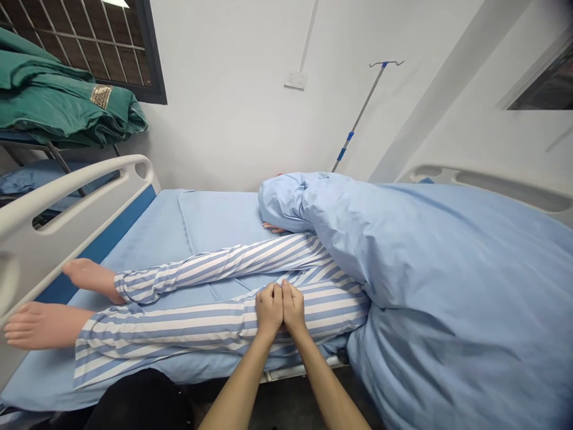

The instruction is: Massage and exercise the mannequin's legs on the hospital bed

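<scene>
My left hand (pixel 270 307) and my right hand (pixel 293 306) are both closed into fists. They are side by side and touching, thumbs uppermost, over the nearer thigh of a manikin-like figure in blue-and-white striped trousers (pixel 179 325). Nothing shows in either fist; whether they press on the cloth I cannot tell. The figure's legs lie stretched to the left, ending in two bare feet (pixel 47 325). A light blue quilt (pixel 430 257) is folded over its upper body, and some fingers (pixel 273 227) peek out from under the quilt's edge.
The bed has a light blue sheet (pixel 219 212), a pale footboard (pixel 89 197) at left and a headboard (pixel 501 182) at right. A drip pole (pixel 360 113) stands behind it. Green cloth (pixel 67 104) is piled at upper left. Something black (pixel 141 400) is at the near edge.
</scene>
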A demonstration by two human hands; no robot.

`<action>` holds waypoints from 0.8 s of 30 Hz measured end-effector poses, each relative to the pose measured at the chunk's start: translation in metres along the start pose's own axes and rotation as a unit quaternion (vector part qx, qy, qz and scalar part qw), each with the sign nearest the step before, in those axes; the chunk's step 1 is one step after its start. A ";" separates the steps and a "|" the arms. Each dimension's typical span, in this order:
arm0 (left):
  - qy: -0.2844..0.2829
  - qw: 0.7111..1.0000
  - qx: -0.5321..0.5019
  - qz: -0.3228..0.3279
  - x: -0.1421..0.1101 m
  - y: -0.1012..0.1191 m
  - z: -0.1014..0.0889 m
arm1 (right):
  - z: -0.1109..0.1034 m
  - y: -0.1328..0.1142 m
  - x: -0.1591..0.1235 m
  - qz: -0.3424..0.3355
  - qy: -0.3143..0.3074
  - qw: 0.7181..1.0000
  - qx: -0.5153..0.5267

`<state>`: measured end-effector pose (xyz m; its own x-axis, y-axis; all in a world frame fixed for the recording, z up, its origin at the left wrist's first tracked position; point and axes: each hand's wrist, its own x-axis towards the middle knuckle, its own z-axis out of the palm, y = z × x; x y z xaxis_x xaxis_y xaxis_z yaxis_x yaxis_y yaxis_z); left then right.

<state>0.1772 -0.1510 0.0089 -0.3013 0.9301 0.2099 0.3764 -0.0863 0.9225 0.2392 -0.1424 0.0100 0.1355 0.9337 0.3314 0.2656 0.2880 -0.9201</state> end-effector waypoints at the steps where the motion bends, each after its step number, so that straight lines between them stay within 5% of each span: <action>1: -0.001 1.000 0.003 0.002 0.000 0.000 0.000 | 0.000 -0.001 0.001 0.002 -0.003 1.000 -0.002; 8: -0.005 1.000 0.021 0.021 0.002 -0.002 -0.001 | -0.015 -0.009 0.010 -0.048 -0.052 0.994 -0.081; 19: -0.034 0.999 0.014 0.031 -0.001 -0.001 -0.002 | -0.026 0.010 0.007 -0.067 -0.006 0.987 -0.143; 24: -0.087 0.993 -0.074 0.001 0.009 0.017 0.002 | -0.028 0.006 0.007 -0.059 -0.002 0.993 -0.101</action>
<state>0.1827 -0.1437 0.0256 -0.1387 0.9765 0.1648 0.2403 -0.1283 0.9622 0.2686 -0.1404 0.0130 0.0881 0.8971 0.4330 0.4651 0.3473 -0.8143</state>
